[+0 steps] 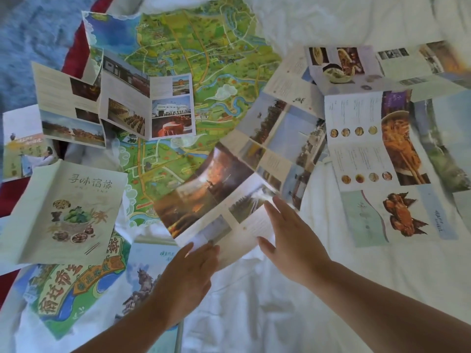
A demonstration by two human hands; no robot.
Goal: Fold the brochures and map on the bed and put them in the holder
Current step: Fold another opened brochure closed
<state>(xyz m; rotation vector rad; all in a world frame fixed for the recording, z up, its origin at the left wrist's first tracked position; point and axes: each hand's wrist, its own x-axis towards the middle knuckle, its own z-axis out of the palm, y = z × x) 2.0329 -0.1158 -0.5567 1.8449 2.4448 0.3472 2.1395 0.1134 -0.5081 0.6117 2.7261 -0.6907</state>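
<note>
Nearest, the left hand (188,271) reaches to the near corner of a long unfolded brochure (216,189). Its fingers lie close together at the paper's edge, and I cannot tell whether the thumb pinches the corner. Just to the right, the right hand (293,240) lies palm down on the same near end, fingers straight and slightly spread, thumb held out. This brochure runs diagonally from near centre away to the right, partly on the map (193,72) and partly on the white bed (254,314). The step in hand looks to be folding it. That would go best by following the creases already in the strip, bringing the near panel over with one hand while the other flattens, and lining up the edges before pressing. Counted, there are two hands and one map, which is spread over the far left and centre. The brochures come to about eight, though overlap makes this unsure. They are the statue brochure (145,266) by the left arm, the cream food cover (68,210) near left, the long one, the crab brochure (382,161) at right, one at the left edge (23,143), a three-panel brochure (127,105) standing on the map, and at the far right a food-bowl brochure (339,64) with another (420,62) beyond it. I can make out no holder.
</note>
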